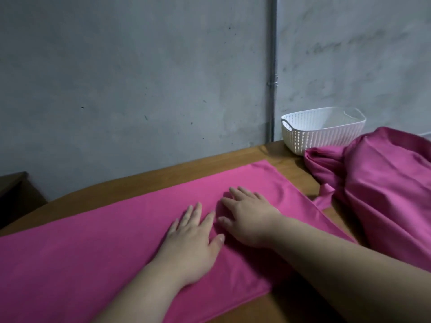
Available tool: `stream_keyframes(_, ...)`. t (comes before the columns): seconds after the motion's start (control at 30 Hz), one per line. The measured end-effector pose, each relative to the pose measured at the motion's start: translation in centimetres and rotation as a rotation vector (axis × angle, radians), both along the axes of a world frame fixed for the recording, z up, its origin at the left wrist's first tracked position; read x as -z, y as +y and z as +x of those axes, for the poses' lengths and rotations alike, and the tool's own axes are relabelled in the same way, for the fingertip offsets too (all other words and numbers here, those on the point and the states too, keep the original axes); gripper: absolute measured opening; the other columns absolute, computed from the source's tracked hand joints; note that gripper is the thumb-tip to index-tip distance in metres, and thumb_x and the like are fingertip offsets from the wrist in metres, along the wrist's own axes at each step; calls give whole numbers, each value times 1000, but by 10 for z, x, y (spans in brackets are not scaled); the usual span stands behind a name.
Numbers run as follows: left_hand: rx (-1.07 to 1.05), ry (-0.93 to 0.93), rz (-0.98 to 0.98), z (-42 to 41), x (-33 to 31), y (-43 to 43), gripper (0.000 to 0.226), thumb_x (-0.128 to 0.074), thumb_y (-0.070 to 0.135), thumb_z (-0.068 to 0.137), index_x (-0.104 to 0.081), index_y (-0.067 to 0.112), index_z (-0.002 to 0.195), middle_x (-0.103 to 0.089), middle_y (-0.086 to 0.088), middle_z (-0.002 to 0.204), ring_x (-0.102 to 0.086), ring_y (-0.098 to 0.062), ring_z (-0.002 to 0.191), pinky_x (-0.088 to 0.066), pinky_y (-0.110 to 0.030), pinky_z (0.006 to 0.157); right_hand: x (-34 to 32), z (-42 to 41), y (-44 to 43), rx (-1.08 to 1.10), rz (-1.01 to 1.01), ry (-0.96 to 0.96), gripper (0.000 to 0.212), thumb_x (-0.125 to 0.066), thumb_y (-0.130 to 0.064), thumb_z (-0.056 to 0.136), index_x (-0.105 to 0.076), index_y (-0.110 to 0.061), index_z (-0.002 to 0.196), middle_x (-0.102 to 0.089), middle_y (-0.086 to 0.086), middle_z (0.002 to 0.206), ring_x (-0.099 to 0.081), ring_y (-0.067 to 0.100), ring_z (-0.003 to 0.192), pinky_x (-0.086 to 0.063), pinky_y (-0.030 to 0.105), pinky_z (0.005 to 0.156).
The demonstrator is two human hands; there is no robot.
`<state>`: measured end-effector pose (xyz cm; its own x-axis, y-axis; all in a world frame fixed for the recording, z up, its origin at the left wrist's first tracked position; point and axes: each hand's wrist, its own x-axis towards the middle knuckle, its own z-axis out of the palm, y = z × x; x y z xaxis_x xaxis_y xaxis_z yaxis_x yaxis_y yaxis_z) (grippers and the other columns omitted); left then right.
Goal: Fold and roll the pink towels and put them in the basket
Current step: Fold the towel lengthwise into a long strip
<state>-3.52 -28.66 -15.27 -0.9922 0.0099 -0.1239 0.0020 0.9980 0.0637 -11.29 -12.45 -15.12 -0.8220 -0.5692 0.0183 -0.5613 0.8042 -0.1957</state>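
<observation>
1. Head view, far left: dark brown wooden furniture corner [14, 194], low against the grey concrete wall [140, 78]; unconnected to the task.
2. Brown wooden table [163, 173], running from near left to far right; it bears every item below.
3. Flat bright pink cloth towel [93, 241], laid as a long band across the table from near left to far centre. Its surface is largely smooth, and its near-right edge looks doubled.
4. Left hand [193, 238], palm down on the flat towel near its middle, fingers straight and slightly spread, pinching nothing.
5. Right hand [247, 217], just beside the left hand and slightly farther, palm down on the same towel, fingers spread and straight, thumb toward the left hand.
6. Grey metal pipe [271, 66], vertical on the wall, right of centre.
7. White perforated plastic basket [321, 136], at the table's far right; no towel shows inside it.
8. Crumpled heap of darker pink cloth [384, 183], on the right, touching the basket's near side; probably towels awaiting their turn.
9. Step, as judged: pressing and smoothing the flat towel within the folding stage; nothing is rolled yet.
10. Next move, as judged: take one end or long edge with both hands, keep the edges aligned, then fold or roll evenly.
</observation>
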Motion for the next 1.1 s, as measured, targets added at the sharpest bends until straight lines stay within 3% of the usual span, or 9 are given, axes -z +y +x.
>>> stream_keyframes(0.13,-37,-29,-34,31,7,7,84,-2,75,87,6,34,160,17,0,167,16,-17,153,6,-43,125,9,38,43,56,34,-1,70,-33,-65,98,-29,-25,155,-19,9,165,-13,27,153,-12,49,124)
stream_keyframes(0.27,-60,19,-20,61,4,12,73,-10,68,97,-1,34,161,9,2,168,10,-14,154,3,-40,125,8,49,97,165,45,-11,68,-30,-62,101,-24,-26,158,-15,7,167,-10,26,155,-9,43,125)
stream_keyframes(0.43,43,54,33,112,8,20,116,31,85,57,-3,42,159,15,13,164,21,-2,147,12,-32,120,8,92,122,134,30,39,61,-18,-56,100,-33,-31,153,-18,4,167,-9,25,155,-8,46,125)
stream_keyframes(0.53,122,37,25,141,10,20,95,17,87,72,2,46,157,22,19,160,26,-1,147,15,-32,121,9,125,130,98,10,60,61,-19,-58,99,-34,-35,153,-19,-1,167,-10,22,155,-10,47,125)
stream_keyframes(0.67,141,-28,-67,172,7,24,72,-12,75,95,12,45,156,28,15,160,31,-6,146,16,-37,121,9,165,143,18,149,-81,97,-4,-85,82,3,-30,161,10,-3,169,12,19,155,6,46,125)
stream_keyframes(0.9,174,-45,-97,223,10,31,92,7,89,75,19,44,154,34,10,159,34,-14,146,15,-47,122,9,224,171,-56,157,-39,110,-10,-94,74,5,-29,162,13,-5,167,13,18,155,7,41,125)
stream_keyframes(0.97,174,-41,-109,235,10,33,86,0,86,83,20,43,154,34,8,159,33,-16,147,14,-48,122,16,234,179,-53,150,-16,111,-15,-95,76,3,-28,162,13,-7,166,12,15,154,5,39,125)
stream_keyframes(1.03,183,-27,-114,246,10,37,80,-12,81,91,20,43,154,35,6,159,32,-18,148,14,-48,122,29,244,188,-40,98,65,90,-35,-76,90,-10,-28,162,-3,-6,168,-3,16,155,-6,39,126)
stream_keyframes(1.1,188,-8,-129,257,10,42,77,-16,77,95,21,43,154,35,6,158,30,-19,149,14,-48,122,42,253,197,-34,3,216,70,-62,-37,90,-38,-26,155,-36,-5,160,-35,18,148,-34,42,119)
